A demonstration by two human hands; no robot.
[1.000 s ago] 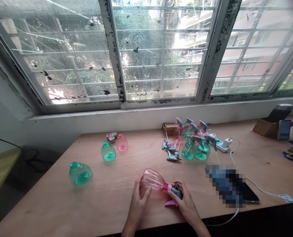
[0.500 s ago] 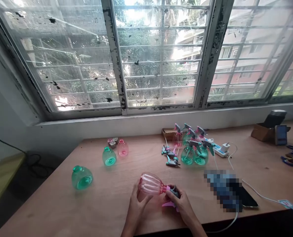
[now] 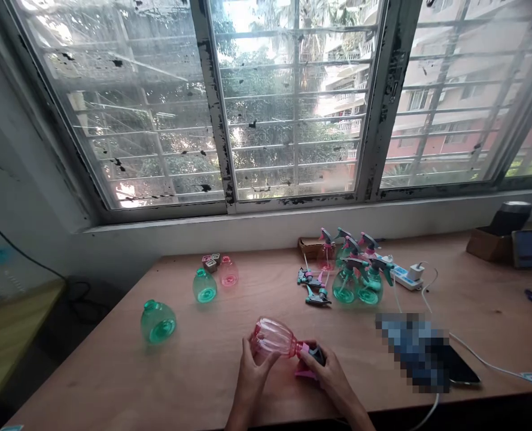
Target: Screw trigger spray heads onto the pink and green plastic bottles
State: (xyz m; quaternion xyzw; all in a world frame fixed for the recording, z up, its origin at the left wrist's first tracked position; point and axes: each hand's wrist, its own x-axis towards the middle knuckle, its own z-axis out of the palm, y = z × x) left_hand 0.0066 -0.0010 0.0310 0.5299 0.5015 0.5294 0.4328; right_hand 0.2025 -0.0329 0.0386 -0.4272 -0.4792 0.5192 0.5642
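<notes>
A clear pink bottle (image 3: 273,337) lies on its side in the air just above the table's front, its neck pointing right. My left hand (image 3: 255,368) is closed around the bottle's base end. At the neck sits a pink and dark grey spray head (image 3: 313,354), gripped by the fingers of my right hand (image 3: 331,374). The spray head's pink trigger hangs below. Whether its collar is fully threaded on the neck I cannot tell. Part of the spray head is hidden by my right fingers.
Green bottles without heads (image 3: 158,322) and a small pink bottle (image 3: 229,272) stand left, near small blocks (image 3: 210,261). Behind my right hand are loose spray heads (image 3: 316,295) and several assembled spray bottles (image 3: 370,288). A phone (image 3: 458,362), cables and a power strip (image 3: 407,276) lie right.
The camera view has shifted slightly, so the table's things appear a little further right. Both hands keep their hold on the bottle and spray head, with only a small turn of the right fingers.
</notes>
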